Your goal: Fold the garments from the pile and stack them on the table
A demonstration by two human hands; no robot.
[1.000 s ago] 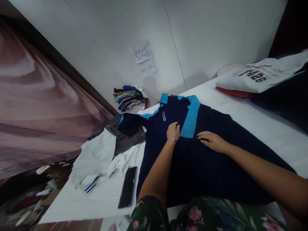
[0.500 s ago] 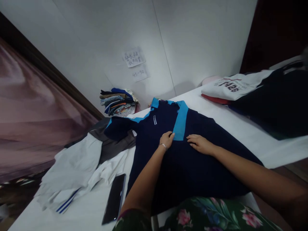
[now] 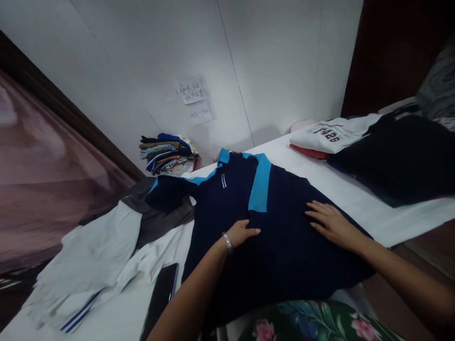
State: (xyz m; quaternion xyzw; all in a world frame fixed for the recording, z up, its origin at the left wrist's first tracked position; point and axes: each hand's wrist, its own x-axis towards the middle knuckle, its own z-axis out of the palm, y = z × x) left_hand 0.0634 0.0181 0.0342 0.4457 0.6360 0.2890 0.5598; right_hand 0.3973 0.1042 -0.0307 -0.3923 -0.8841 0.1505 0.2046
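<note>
A navy polo shirt (image 3: pixel 220 203) with light blue collar and trim lies spread over the table before me, its lower edge reaching close to my body. One light blue strip (image 3: pixel 261 184) runs down its front from the collar. My left hand (image 3: pixel 241 233) rests on the shirt just below that strip, thumb and forefinger apart, its other fingers partly hidden. Farther right, my right hand (image 3: pixel 330 222) lies flat on the navy cloth with fingers spread. Neither hand grips anything that I can see.
On the left lie a white garment (image 3: pixel 92 241) with blue stripes, a dark grey garment (image 3: pixel 156 222) and a phone (image 3: pixel 161 289). Folded clothes (image 3: pixel 168 154) are stacked by the wall. At right sit a white printed garment (image 3: pixel 330 136) and a dark clothes pile (image 3: pixel 398 161).
My right hand has slid right across the shirt, away from the blue strip. My left hand has come nearer to me, off the strip's lower end. The view has shifted slightly.
</note>
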